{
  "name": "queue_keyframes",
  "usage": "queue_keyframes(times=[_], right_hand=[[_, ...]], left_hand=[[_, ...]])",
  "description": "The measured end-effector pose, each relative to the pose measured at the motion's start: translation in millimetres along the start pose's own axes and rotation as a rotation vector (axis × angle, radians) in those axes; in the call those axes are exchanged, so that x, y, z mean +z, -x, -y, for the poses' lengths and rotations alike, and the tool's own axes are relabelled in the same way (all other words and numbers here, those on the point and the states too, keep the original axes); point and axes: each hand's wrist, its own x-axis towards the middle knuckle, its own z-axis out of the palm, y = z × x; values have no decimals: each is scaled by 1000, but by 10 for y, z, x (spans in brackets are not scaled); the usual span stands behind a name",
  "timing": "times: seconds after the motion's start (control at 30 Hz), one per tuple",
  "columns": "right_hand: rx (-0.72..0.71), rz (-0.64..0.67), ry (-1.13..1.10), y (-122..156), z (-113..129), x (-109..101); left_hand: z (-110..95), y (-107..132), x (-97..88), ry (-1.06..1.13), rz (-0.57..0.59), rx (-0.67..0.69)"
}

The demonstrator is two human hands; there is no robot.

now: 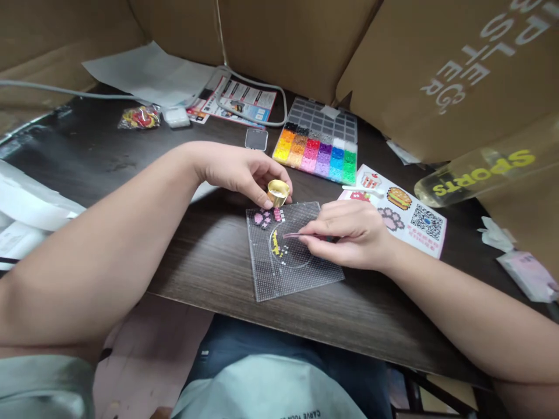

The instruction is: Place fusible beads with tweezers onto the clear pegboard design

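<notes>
A clear square pegboard (301,276) lies on the dark wooden table (209,256), with a few pink beads (267,217) and a curved line of yellow beads (276,244) set on it. My left hand (238,170) pinches a small gold cup (278,192) just above the board's far edge. My right hand (349,235) rests on the board's right side, closed on thin tweezers (293,235) whose tip points left toward the yellow beads.
A bead organiser box (318,148) with coloured compartments sits beyond the board. A pattern sheet (404,215) with a QR code lies to the right, under a clear bottle (484,171). Leaflets, a cable, a small bag and cardboard boxes line the back.
</notes>
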Motion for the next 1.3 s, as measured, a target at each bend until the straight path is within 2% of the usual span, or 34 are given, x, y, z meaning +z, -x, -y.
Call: queue_keyframes(times=[0.1,0.37,0.57,0.87,1.3], right_hand=[[14,107,-57,65,12,-31],[36,164,-76,76,-59,-78],[16,172,-116,81,-58,-76],[31,156,-124,87,-36,-80],[-35,189,-95,100,-19,-71]], left_hand=[[4,0,4,18,8,-16],[-60,10,43,10,13,-32],[-124,30,76,-30,-27,-51],[-118,33,77,-41,-30,-45],[-124,26,92,-46,-56,-64]])
